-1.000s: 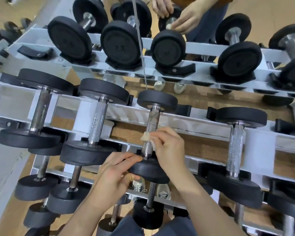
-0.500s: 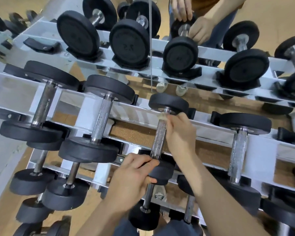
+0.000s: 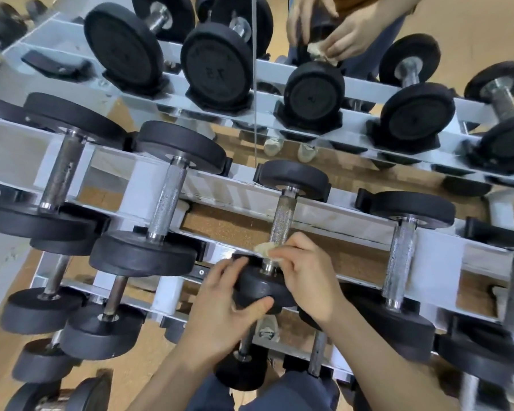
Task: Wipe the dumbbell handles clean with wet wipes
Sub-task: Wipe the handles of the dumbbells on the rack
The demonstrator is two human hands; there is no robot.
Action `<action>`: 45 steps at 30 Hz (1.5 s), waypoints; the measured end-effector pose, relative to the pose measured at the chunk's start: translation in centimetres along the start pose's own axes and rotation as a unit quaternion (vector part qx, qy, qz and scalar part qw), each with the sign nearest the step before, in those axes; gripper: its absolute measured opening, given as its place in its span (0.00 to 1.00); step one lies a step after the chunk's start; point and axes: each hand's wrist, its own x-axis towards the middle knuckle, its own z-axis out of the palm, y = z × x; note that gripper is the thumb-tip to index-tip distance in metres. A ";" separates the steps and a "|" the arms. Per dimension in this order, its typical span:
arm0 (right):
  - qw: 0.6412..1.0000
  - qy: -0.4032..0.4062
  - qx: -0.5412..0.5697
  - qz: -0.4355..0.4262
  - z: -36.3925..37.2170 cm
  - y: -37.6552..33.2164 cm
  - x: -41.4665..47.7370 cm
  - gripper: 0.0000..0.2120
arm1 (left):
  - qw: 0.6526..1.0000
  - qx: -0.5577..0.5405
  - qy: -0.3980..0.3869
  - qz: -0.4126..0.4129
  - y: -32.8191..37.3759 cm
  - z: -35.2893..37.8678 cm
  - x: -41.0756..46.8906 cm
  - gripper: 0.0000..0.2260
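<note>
My left hand point(image 3: 220, 315) grips the dumbbell point(image 3: 284, 221) I am cleaning. Its fingers curl over the top of the black weight point(image 3: 258, 289) at the end nearest me, and the thumb presses against that weight's front edge. My right hand point(image 3: 306, 280) is just to the right of the same weight. Its fingertips are bent and pinch a crumpled, yellowish wipe point(image 3: 264, 249).

The wipe touches the near end of the dumbbell's handle point(image 3: 282, 215), right where the rough metal meets the weight. The rest of the handle beyond the wipe is bare and runs up to the far weight point(image 3: 294, 176).

This dumbbell lies across the two white rails of the rack point(image 3: 244, 194), tilted a little so its far end leans right. To its left sits a bigger dumbbell point(image 3: 163, 209) with a bright knurled grip, close by but not touching. To its right, farther away, another one point(image 3: 401, 256) rests on the same rails. Below my dumbbell, on the lower shelf, smaller ones point(image 3: 113, 295) stand in a row. Behind it is a mirror point(image 3: 472, 22), which shows two hands working a wipe on a dumbbell.
</note>
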 end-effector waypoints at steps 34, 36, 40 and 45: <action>0.871 -0.397 -0.278 -0.083 -3.4 -1.2 4.4 0.14 | 0.980 -0.008 0.153 -0.130 6.6 5.3 -0.6 0.43; 0.852 -0.379 -0.329 -0.150 -3.0 -2.1 4.8 0.13 | 0.978 -0.019 0.156 -0.136 6.8 5.2 -0.7 0.45; 0.861 -0.304 -0.372 -0.169 -2.9 -2.3 6.3 0.11 | 0.978 -0.002 0.145 -0.153 7.1 4.9 -0.8 0.46; 0.942 -0.014 -0.328 -0.072 -3.3 1.1 7.2 0.09 | 0.981 0.046 0.102 -0.155 6.8 3.3 -0.6 0.41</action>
